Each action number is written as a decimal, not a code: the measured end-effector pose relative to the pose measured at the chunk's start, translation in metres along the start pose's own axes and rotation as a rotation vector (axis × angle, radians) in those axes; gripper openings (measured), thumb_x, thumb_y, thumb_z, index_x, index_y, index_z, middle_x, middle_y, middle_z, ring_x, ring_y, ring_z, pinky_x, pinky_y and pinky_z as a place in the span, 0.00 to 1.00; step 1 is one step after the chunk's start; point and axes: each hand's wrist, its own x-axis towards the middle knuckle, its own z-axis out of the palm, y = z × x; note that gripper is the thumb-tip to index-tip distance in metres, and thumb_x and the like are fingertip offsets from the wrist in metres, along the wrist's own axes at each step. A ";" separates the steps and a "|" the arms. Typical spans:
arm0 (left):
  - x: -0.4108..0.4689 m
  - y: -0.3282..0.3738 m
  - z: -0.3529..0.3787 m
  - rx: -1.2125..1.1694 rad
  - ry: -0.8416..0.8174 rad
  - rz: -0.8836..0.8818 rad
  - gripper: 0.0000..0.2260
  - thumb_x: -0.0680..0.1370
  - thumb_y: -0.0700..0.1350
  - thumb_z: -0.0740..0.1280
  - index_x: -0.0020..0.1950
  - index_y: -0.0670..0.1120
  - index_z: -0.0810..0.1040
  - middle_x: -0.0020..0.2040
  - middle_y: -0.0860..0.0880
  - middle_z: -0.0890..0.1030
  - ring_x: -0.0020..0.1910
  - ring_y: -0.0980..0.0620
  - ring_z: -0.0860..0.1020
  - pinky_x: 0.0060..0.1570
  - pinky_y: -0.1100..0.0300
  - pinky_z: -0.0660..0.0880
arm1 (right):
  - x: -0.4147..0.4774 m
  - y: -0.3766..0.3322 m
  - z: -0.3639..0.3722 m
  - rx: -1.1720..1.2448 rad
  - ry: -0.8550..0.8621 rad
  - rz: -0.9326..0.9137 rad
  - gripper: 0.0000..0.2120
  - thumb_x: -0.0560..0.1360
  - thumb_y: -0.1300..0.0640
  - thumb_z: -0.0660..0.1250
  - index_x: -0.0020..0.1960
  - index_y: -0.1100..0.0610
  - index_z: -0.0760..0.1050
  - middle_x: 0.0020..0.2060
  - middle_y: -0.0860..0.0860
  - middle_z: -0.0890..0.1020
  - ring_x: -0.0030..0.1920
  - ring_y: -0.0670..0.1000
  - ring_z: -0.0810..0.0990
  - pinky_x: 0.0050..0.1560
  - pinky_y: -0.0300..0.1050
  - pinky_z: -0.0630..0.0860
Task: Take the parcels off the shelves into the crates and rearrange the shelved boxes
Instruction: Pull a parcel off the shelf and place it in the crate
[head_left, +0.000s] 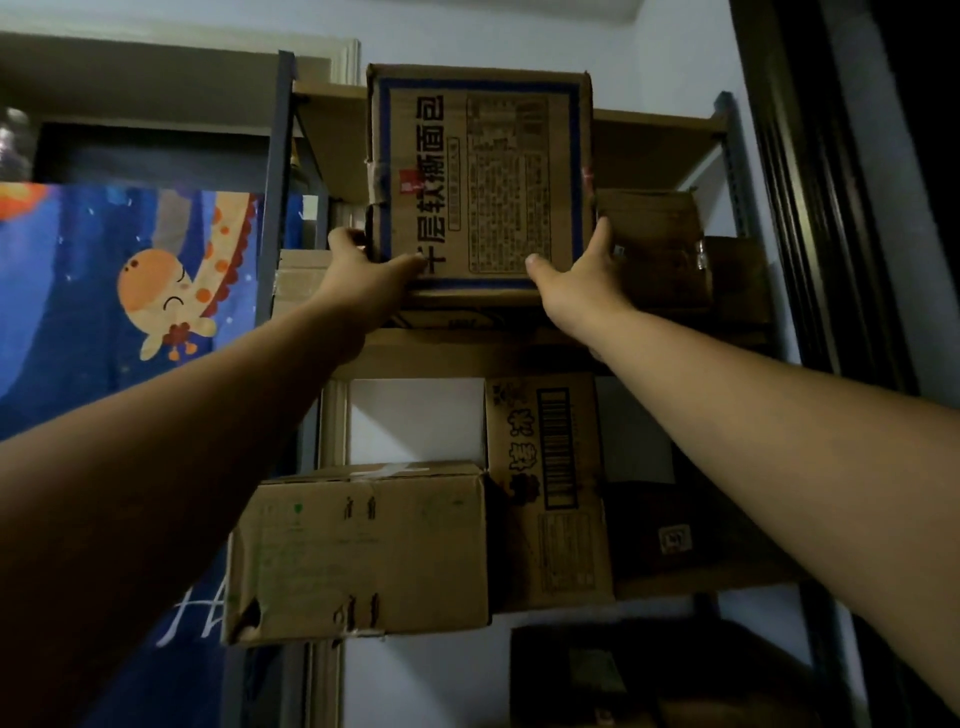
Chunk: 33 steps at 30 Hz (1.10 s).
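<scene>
Hands: two, both raised to the upper centre of the frame, bare forearms reaching in from the lower corners.
Left hand (363, 275): grips the lower left corner of the printed box (478, 171), thumb across the front face, fingers wrapped round the left side.
Right hand (582, 280): clasps the lower right corner of the same box, thumb on the front face, fingers running up the right side.
Printed box: one, brown card with a blue border and large characters turned sideways, upper centre; its top edge overlaps the top board of the rack (272, 208).
Rack boards: three in view, top, middle and lower.
Boxes on the middle board: three, a taped box (298, 280) behind the left hand, a worn box (654, 244) just right of the right hand, and a dim box (737, 280) at the far right.
Boxes on the lower level: three, a wide plain box (363, 551), an upright barcode box (550, 493) touching it, and a shadowed box (670, 535).
Bottom of frame: one dark box (623, 675).
Left of frame: one blue giraffe cloth (130, 291).
</scene>
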 end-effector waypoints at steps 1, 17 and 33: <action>-0.003 0.005 -0.003 -0.014 -0.010 -0.009 0.30 0.77 0.45 0.66 0.74 0.51 0.53 0.54 0.51 0.73 0.42 0.56 0.77 0.30 0.65 0.75 | -0.007 -0.005 -0.004 -0.016 0.005 0.008 0.41 0.78 0.49 0.62 0.77 0.49 0.36 0.77 0.56 0.46 0.76 0.59 0.53 0.70 0.55 0.61; -0.079 0.041 -0.032 -0.091 -0.240 -0.288 0.31 0.75 0.70 0.49 0.69 0.53 0.65 0.63 0.44 0.74 0.62 0.38 0.71 0.61 0.33 0.65 | -0.084 -0.017 -0.044 0.140 -0.040 0.129 0.44 0.75 0.48 0.68 0.77 0.49 0.40 0.75 0.54 0.59 0.73 0.57 0.61 0.68 0.56 0.63; -0.179 0.011 0.014 -0.399 -0.051 -0.489 0.27 0.76 0.68 0.50 0.63 0.53 0.75 0.58 0.46 0.79 0.57 0.46 0.74 0.54 0.43 0.68 | -0.125 0.052 -0.110 0.500 -0.294 0.393 0.25 0.74 0.44 0.65 0.68 0.47 0.63 0.53 0.51 0.78 0.50 0.53 0.78 0.46 0.52 0.73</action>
